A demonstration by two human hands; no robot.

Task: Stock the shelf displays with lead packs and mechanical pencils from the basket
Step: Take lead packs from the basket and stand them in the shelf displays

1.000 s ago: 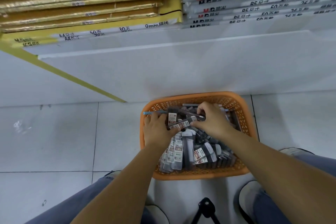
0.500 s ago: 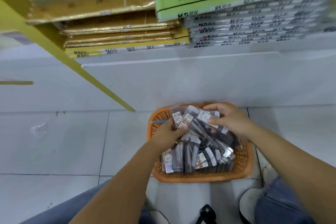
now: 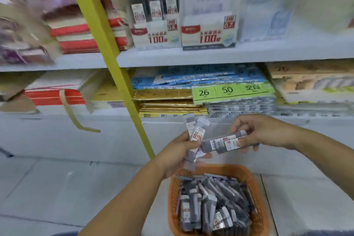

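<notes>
An orange basket [image 3: 172, 193] on the floor holds several grey lead packs [image 3: 214, 203]. Above it, my left hand [image 3: 178, 151] grips two upright lead packs [image 3: 196, 133] with red-and-white labels. My right hand [image 3: 262, 132] holds two more lead packs [image 3: 222, 143] lying sideways, their ends near my left fingers. On the upper shelf stands a 0.5 display box [image 3: 157, 34] with three packs upright in it. Beside it is a 0.7 display box [image 3: 208, 32] whose inside looks bare.
A yellow shelf upright [image 3: 107, 59] slants down just left of my hands. Stacked paper and notebook packs [image 3: 172, 101] fill the lower shelf, with a green 26/50 label [image 3: 229, 92]. Red-edged books [image 3: 84, 34] sit at upper left. A white shelf base [image 3: 76, 136] meets the tiled floor.
Both hands have risen out of the basket with lead packs in them. The view has tilted up from the floor, bringing the shelf displays into sight.
</notes>
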